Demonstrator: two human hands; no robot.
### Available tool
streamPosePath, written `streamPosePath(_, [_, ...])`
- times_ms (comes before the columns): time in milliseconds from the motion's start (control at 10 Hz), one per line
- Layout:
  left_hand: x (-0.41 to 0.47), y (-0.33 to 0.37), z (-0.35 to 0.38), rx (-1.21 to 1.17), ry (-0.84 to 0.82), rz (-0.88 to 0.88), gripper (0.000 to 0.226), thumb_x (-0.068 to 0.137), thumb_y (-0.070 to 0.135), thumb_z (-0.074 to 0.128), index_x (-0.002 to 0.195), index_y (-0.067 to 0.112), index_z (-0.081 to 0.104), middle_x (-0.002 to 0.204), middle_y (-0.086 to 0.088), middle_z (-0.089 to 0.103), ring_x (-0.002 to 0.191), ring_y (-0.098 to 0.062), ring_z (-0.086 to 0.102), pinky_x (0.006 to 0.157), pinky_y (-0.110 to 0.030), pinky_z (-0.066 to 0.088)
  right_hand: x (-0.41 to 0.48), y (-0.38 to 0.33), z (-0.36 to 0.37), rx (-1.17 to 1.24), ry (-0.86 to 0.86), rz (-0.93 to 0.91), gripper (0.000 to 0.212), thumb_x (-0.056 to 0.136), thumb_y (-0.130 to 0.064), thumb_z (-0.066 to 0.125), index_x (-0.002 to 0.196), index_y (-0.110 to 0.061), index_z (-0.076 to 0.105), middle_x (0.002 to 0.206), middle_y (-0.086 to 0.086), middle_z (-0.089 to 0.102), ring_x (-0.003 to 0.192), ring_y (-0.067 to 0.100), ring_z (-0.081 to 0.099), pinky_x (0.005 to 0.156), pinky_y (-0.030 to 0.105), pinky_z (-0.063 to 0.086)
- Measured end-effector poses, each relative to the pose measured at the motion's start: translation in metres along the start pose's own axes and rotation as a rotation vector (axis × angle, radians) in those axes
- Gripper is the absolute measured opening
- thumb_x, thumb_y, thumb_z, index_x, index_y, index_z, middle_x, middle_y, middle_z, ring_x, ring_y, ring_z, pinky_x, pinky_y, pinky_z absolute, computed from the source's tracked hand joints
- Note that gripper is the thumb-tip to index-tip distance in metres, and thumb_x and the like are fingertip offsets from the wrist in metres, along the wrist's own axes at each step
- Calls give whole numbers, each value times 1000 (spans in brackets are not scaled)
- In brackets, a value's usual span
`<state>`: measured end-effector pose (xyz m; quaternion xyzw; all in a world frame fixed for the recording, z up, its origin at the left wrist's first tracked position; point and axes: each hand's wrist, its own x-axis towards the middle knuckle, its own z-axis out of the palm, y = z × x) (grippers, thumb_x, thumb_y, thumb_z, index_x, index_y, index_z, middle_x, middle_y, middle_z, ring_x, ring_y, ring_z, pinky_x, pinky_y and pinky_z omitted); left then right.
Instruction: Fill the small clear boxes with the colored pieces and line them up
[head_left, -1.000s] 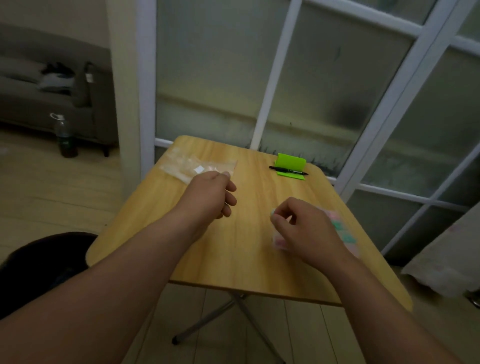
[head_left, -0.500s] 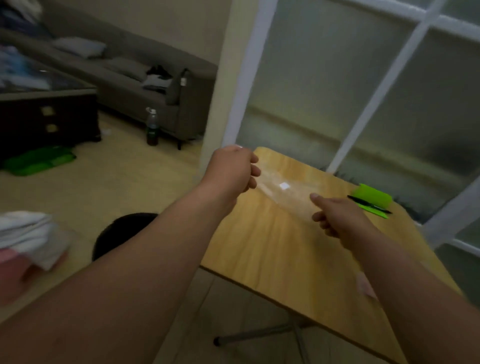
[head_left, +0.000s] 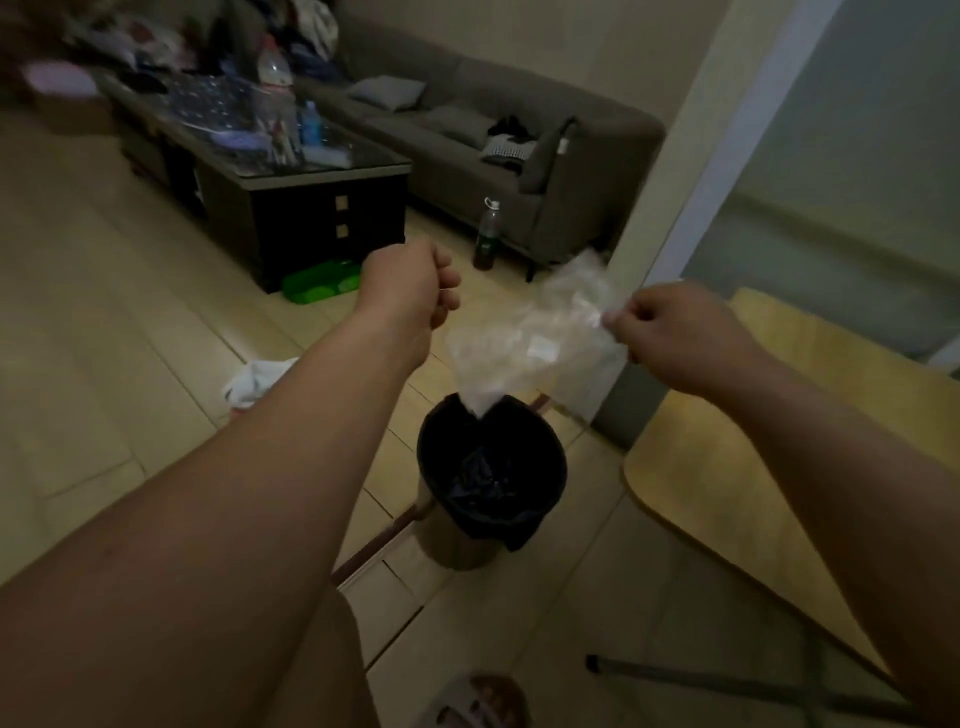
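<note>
The right hand pinched a clear plastic bag by its upper right edge, thumb and fingertips closed on the film, so the bag hung in the air between the two hands with its lower corner pointing down over the open mouth of the black-lined bin on the floor. The left hand, to the left of the bag and apart from it, was curled into a loose fist with nothing showing in it. The bag looked very light, thin and limp: it crumpled and sagged under its own weight. It would likely give no resistance, drift on the way down instead of dropping straight, and cling to or slip off dry fingers. A pinch at an edge, as here, seemed enough; there was nothing rigid to grasp, and it appeared empty apart from a small pale label, though the blur left that uncertain. Let go over the middle of the bin, it would probably fall inside. The boxes and pieces were not in view; only a bare part of the wooden table showed at the right.
</note>
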<state>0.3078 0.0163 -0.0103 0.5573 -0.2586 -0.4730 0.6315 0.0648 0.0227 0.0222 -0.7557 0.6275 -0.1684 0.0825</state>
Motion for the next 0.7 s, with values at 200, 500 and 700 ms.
streamPosePath(200, [17,-4,0,-57,-15,-24,24,96,17,49,104,7,70,78,-4,66,56,-14,54,51,-24,41,61,-17,80,-472,-293,-6,29,105,-39,55,98,-15,70,91,5,67,82,24,65,69,35,54])
streamPosePath(500, [31,-21,17,-39,-73,-107,21,99,17,48,96,9,67,77,-4,64,58,-15,52,50,-24,40,89,-18,213,-616,-636,130,43,103,-29,62,138,-4,60,128,13,61,124,33,61,98,41,56])
streamPosePath(700, [28,-29,31,5,-132,-108,20,101,15,47,94,8,65,77,-6,63,53,-15,50,46,-22,37,60,29,264,-439,-357,250,54,110,-20,36,162,-20,22,144,18,56,128,35,59,57,20,20])
